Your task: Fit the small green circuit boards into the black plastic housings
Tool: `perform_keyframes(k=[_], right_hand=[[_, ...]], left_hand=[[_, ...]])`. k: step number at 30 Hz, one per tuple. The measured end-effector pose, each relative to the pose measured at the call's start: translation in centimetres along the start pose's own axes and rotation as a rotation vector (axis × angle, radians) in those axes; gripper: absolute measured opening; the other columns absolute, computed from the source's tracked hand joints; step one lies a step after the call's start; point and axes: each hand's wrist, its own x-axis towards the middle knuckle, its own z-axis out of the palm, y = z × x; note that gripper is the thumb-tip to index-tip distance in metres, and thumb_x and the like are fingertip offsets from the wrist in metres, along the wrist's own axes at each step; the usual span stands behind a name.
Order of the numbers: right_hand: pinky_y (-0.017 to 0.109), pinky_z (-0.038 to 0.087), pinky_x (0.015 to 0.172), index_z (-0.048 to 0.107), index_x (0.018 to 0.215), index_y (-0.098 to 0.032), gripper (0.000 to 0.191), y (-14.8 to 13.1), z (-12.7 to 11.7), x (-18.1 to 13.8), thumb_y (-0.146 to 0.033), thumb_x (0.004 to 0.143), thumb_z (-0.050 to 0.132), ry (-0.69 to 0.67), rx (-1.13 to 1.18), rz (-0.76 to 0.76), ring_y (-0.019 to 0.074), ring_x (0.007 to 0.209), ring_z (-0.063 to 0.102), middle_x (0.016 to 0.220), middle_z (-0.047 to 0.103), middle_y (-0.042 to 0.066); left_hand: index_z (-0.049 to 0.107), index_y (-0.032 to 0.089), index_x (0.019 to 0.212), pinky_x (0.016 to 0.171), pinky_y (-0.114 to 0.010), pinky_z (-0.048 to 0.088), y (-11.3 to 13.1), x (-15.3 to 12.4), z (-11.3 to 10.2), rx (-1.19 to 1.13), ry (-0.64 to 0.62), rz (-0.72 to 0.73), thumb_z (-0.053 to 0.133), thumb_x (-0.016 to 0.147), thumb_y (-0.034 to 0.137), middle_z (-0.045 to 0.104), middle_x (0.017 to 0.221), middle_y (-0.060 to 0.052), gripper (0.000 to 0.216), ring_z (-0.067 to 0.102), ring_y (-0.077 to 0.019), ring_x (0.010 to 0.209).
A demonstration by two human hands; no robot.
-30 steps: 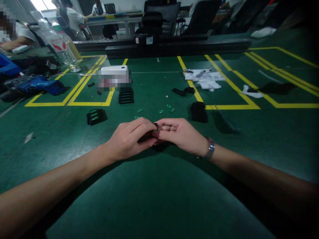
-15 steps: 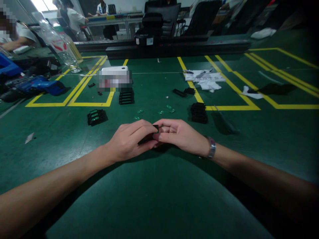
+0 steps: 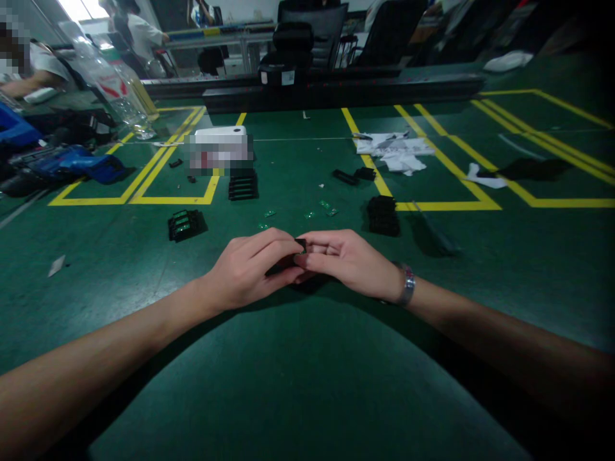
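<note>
Between both hands is a small black plastic part (image 3: 300,243), mostly hidden by the fingers. My left hand (image 3: 257,264) is closed around its left side. My right hand (image 3: 336,255), with a metal bracelet (image 3: 408,285) at the wrist, pinches the other end, fingertips touching those of the left. Just beyond the fingers lie several small green circuit boards (image 3: 328,208). A stack of black parts with green boards in them (image 3: 185,224) sits to the left. Stacked black parts (image 3: 383,216) stand to the right, and another black stack (image 3: 243,186) is farther back.
A white box (image 3: 221,136) stands behind the stacks. At the left are a blue tool (image 3: 96,166) and clear plastic bottles (image 3: 127,105). Crumpled white paper (image 3: 396,150) and two loose black parts (image 3: 346,177) lie right of centre. A black rail (image 3: 336,95) crosses the back; people sit beyond.
Both hands stay in place around the black part, with only a slight shift of the fingers. Things on the table keep their places.
</note>
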Motion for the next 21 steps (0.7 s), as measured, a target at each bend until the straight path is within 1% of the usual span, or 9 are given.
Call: perform_keyframes(k=[5,14,18,21], right_hand=[[0.027,0.061,0.074,0.076,0.102,-0.019,0.028,-0.04,-0.02,-0.04,-0.035,0.08,0.082,-0.007,-0.005,0.006,0.0154,0.076,0.073,0.084,0.076,0.003],[0.026,0.06,0.073,0.075,0.097,-0.018,0.024,0.04,-0.01,-0.04,-0.031,0.078,0.083,-0.011,0.038,0.023,0.0149,0.074,0.073,0.081,0.074,0.002],[0.025,0.061,0.073,0.074,0.095,-0.017,0.023,0.04,0.04,-0.04,-0.028,0.078,0.084,-0.02,0.047,0.013,0.014,0.073,0.073,0.08,0.073,0.001],[0.025,0.061,0.073,0.074,0.094,-0.016,0.022,0.0,0.06,-0.06,-0.031,0.08,0.083,-0.016,0.043,0.006,0.0135,0.073,0.073,0.079,0.073,0.001]], left_hand=[[0.059,0.017,0.115,0.078,-0.026,0.057,0.01,0.0,-0.04,0.007,-0.016,0.017,0.068,0.093,0.025,0.07,0.106,-0.007,0.025,0.068,-0.0159,0.095],[0.06,0.018,0.111,0.075,-0.025,0.055,0.01,0.07,-0.09,0.001,-0.011,0.025,0.067,0.094,0.024,0.069,0.105,-0.007,0.02,0.068,-0.0154,0.093],[0.061,0.016,0.111,0.075,-0.025,0.055,0.03,0.08,0.01,-0.001,-0.006,0.028,0.068,0.093,0.023,0.069,0.104,-0.007,0.021,0.068,-0.0152,0.092],[0.06,0.016,0.112,0.075,-0.025,0.055,0.03,0.07,0.08,-0.004,-0.013,0.027,0.069,0.092,0.022,0.069,0.105,-0.007,0.023,0.067,-0.0155,0.092]])
